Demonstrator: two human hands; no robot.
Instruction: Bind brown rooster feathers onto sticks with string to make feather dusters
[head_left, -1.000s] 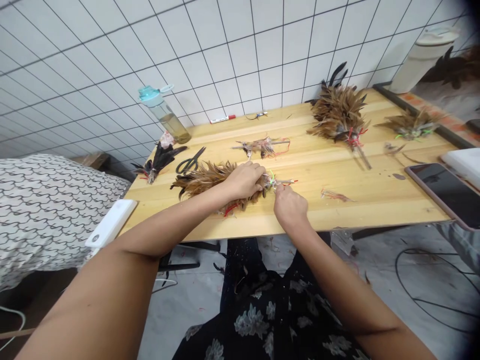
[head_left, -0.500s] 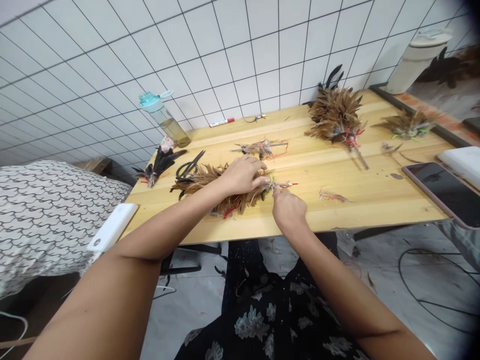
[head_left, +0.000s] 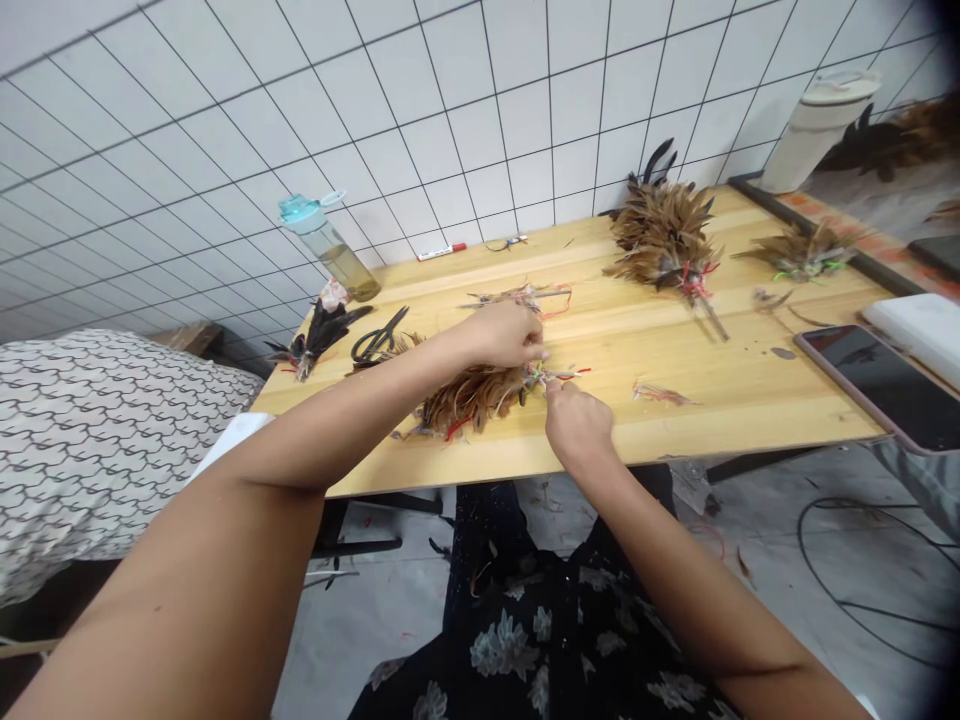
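A bundle of brown feathers (head_left: pixel 469 395) lies on the wooden table (head_left: pixel 720 390) in front of me, its quill end bound with red and green ties (head_left: pixel 551 374). My left hand (head_left: pixel 506 335) curls over the bundle's bound end, fingers closed on it. My right hand (head_left: pixel 576 422) sits just below and to the right, fingers pinched at the tied quill tips. What exactly the right fingertips hold is too small to make out.
Scissors (head_left: pixel 377 338), a dark feather bunch (head_left: pixel 319 330) and a water bottle (head_left: pixel 328 245) stand at the left. More feather bundles (head_left: pixel 664 235) lie at the back right. A phone (head_left: pixel 877 385) rests at the right edge; cables cross the floor.
My left hand has shifted slightly up and right along the bundle, lifting off its middle toward the tied end. My right hand stays pinched at the quill tips.
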